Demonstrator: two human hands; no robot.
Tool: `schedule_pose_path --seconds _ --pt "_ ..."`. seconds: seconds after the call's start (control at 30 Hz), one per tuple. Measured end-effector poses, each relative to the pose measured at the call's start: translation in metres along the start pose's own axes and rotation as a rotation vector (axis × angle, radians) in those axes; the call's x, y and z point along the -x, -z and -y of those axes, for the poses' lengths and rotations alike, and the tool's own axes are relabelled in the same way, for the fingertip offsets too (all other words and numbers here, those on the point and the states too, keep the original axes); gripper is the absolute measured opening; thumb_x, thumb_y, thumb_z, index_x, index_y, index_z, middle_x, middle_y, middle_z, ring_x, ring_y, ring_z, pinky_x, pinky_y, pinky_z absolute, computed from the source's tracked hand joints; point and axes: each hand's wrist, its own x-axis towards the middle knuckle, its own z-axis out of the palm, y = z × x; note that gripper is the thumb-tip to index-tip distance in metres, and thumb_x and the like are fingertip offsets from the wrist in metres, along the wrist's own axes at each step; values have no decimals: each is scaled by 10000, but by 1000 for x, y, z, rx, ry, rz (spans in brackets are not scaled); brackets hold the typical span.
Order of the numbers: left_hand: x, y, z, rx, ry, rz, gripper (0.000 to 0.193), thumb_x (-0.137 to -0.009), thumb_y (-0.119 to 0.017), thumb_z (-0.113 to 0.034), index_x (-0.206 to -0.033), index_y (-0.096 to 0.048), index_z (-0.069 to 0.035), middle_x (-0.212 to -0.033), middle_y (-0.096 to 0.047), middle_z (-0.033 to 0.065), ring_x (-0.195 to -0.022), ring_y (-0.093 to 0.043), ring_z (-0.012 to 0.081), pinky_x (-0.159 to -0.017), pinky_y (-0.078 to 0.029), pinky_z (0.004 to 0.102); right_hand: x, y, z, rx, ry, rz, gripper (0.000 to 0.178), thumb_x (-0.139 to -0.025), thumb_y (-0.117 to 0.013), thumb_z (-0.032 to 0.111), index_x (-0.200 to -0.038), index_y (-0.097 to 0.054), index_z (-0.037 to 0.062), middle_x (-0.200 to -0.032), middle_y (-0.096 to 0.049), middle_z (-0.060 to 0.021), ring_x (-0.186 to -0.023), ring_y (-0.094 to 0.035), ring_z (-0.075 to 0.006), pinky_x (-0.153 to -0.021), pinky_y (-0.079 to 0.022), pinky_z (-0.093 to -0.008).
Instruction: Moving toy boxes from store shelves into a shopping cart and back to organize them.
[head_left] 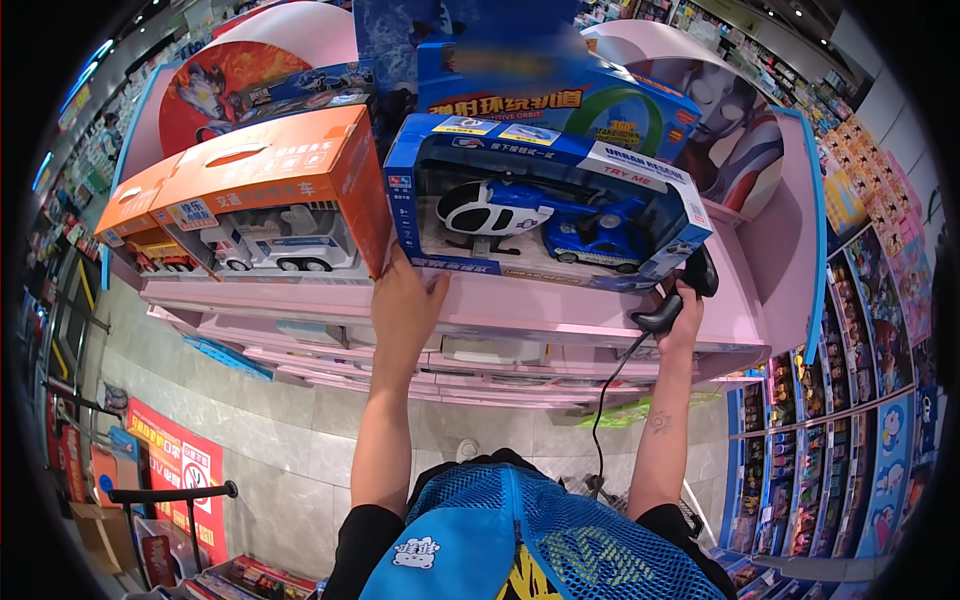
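Note:
A blue window box (545,205) shows a toy helicopter (495,215) and a blue toy car (600,243). My left hand (405,305) is at this box's lower left corner, its fingers in the gap and its thumb along the bottom edge; the fingertips are partly hidden. Close on the left of that hand stands an orange box (255,190) with toy trucks behind its window. My right hand (683,318) is closed around a black handheld scanner (655,318) with a dangling cable (602,410). The scanner's head is beside the blue box's lower right end.
Both boxes stand on a pink shelf (560,310) with lower tiers beneath. Behind them is a larger blue box (640,110). Stocked racks (810,440) line the right side. A black-topped rail (175,493) and a red floor sign (180,465) are at lower left.

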Motion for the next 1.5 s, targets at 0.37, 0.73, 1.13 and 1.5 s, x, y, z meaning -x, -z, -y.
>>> schedule_pose_path --seconds 0.37,0.73,1.13,1.5 --pt "1 6 -7 -60 81 15 760 -846 -693 -306 -1402 -337 70 -1101 -637 312 -976 -634 473 -825 -506 514 6 -18 8 -29 -6 26 353 -872 -608 90 -1190 -514 -33 -1093 -578 -105 -1082 -612 -238 -869 -593 -407" --pt "2 2 -8 -109 59 19 778 -860 -679 -331 -1399 -333 112 -1096 -637 321 -967 -639 475 -826 -509 503 5 -6 6 7 -13 52 452 -886 -590 122 -1310 -474 18 -1139 -579 -92 -1127 -593 -218 -962 -554 -442" --pt "3 1 -6 -122 29 -7 774 -853 -679 -316 -1409 -331 95 -1047 -649 314 -937 -644 477 -796 -512 503 5 -14 5 -6 -7 43 442 -875 -597 80 -1289 -465 -5 -1115 -543 -85 -1124 -579 -240 -922 -565 -401" --pt "4 8 -11 -65 62 27 746 -839 -700 -279 -1385 -335 76 -1120 -624 304 -997 -628 463 -838 -505 491 4 -13 3 25 10 34 509 -868 -615 113 -1332 -447 -9 -1156 -563 -116 -1114 -591 -255 -982 -527 -408"
